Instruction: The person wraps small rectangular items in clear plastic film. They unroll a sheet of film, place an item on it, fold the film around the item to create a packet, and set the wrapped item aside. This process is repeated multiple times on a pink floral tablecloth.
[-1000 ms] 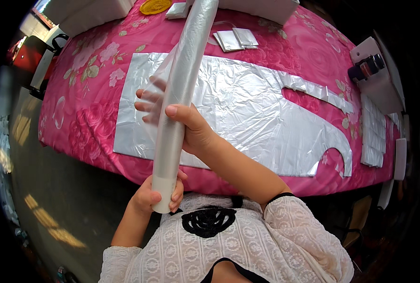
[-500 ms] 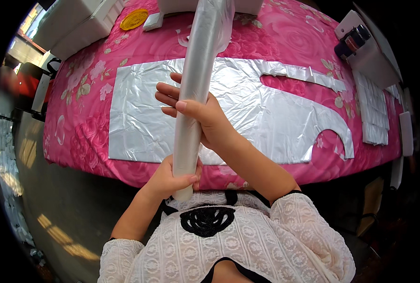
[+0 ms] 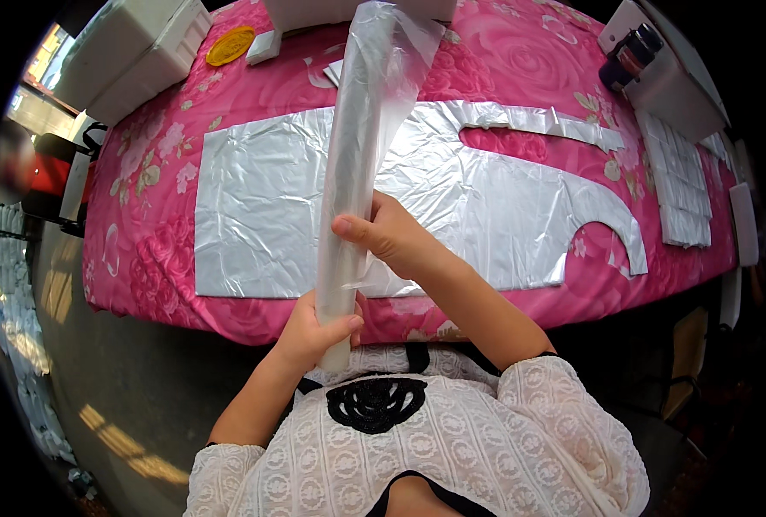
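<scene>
A long roll of clear plastic film (image 3: 348, 146) stands tilted in front of me, with a loose flap of film hanging off its upper right side. My left hand (image 3: 318, 332) is wrapped round the roll's lower end. Higher up, my right hand (image 3: 387, 234) grips the middle, thumb across the front and fingers hidden behind it. Beneath the roll, a silvery plastic sheet (image 3: 258, 207) with curved cut-outs, shaped like an apron, lies flat and creased on the table; the roll covers part of it.
A pink floral cloth (image 3: 155, 246) covers the table. White foam boxes (image 3: 133, 60) stand at the back left, near a yellow round lid (image 3: 229, 46). At the right are a dark jar (image 3: 631, 57), a white box (image 3: 676, 95) and a stack of folded silvery plastic (image 3: 680, 185).
My right hand has slid down the roll toward my left hand, and its spread fingers have gone behind the roll. The loose film at the top has opened wider to the right.
</scene>
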Demonstrator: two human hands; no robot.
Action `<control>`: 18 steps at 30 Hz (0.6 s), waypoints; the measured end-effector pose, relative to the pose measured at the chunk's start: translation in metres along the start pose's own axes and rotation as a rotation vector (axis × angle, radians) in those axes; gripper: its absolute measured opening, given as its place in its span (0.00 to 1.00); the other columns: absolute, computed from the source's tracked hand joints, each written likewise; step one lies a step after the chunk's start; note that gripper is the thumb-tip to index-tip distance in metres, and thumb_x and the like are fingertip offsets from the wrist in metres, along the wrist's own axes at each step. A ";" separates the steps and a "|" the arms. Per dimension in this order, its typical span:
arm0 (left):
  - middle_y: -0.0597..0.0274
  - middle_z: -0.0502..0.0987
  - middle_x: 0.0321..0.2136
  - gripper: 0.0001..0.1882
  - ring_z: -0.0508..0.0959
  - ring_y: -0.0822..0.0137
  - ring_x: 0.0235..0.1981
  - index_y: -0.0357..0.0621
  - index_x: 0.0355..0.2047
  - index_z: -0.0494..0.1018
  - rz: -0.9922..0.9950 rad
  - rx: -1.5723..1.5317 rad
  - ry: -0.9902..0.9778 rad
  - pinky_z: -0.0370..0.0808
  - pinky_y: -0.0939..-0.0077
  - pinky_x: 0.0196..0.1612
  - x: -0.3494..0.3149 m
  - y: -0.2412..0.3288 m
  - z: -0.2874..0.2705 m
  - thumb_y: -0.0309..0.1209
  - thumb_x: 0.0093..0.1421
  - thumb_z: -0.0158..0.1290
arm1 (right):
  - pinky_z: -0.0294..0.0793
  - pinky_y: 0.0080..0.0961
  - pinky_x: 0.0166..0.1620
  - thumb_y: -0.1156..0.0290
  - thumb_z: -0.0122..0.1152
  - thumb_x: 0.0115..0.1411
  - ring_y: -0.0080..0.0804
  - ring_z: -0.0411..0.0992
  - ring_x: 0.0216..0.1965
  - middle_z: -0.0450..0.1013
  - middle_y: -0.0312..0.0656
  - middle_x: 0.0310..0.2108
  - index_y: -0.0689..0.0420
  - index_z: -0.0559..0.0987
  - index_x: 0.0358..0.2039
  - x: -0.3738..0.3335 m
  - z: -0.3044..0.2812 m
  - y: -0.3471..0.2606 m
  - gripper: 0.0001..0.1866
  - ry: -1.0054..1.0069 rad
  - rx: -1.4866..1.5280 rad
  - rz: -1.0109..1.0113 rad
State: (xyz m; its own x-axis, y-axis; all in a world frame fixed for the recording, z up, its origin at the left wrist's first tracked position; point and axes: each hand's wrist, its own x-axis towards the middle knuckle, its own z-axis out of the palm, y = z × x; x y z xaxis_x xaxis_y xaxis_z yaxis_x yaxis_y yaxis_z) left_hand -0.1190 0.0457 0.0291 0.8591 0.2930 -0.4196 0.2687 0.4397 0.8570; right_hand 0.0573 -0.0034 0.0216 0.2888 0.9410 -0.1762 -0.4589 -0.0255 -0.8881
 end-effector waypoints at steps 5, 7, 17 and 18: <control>0.61 0.71 0.22 0.18 0.73 0.70 0.21 0.35 0.36 0.66 0.047 -0.019 0.169 0.71 0.77 0.24 0.000 0.000 0.001 0.32 0.48 0.58 | 0.67 0.18 0.28 0.58 0.73 0.42 0.20 0.67 0.26 0.71 0.36 0.24 0.62 0.75 0.32 0.000 -0.004 0.008 0.24 0.004 -0.089 0.024; 0.61 0.71 0.23 0.17 0.73 0.70 0.21 0.35 0.36 0.67 0.064 -0.030 0.184 0.71 0.77 0.24 0.000 0.001 -0.001 0.30 0.48 0.58 | 0.64 0.17 0.25 0.62 0.73 0.42 0.18 0.65 0.22 0.70 0.35 0.22 0.61 0.75 0.28 -0.005 -0.007 0.001 0.19 -0.081 -0.030 0.056; 0.60 0.72 0.26 0.18 0.74 0.70 0.23 0.35 0.38 0.67 0.120 -0.189 0.092 0.72 0.77 0.26 -0.001 -0.002 -0.007 0.30 0.49 0.58 | 0.61 0.15 0.21 0.67 0.72 0.44 0.16 0.63 0.19 0.69 0.31 0.18 0.57 0.73 0.20 -0.013 -0.014 0.004 0.14 -0.215 -0.003 0.055; 0.60 0.72 0.25 0.19 0.74 0.70 0.23 0.35 0.39 0.66 0.133 -0.216 0.063 0.72 0.77 0.26 -0.001 -0.002 -0.005 0.31 0.49 0.58 | 0.61 0.15 0.21 0.67 0.72 0.44 0.16 0.63 0.19 0.69 0.31 0.18 0.57 0.73 0.20 -0.014 -0.013 0.003 0.14 -0.220 0.014 0.058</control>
State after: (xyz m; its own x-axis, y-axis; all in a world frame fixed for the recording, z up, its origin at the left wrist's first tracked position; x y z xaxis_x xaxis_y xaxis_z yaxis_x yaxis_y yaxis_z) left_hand -0.1231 0.0486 0.0260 0.8501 0.4095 -0.3312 0.0500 0.5633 0.8247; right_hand 0.0624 -0.0207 0.0156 0.0716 0.9891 -0.1286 -0.4819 -0.0786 -0.8727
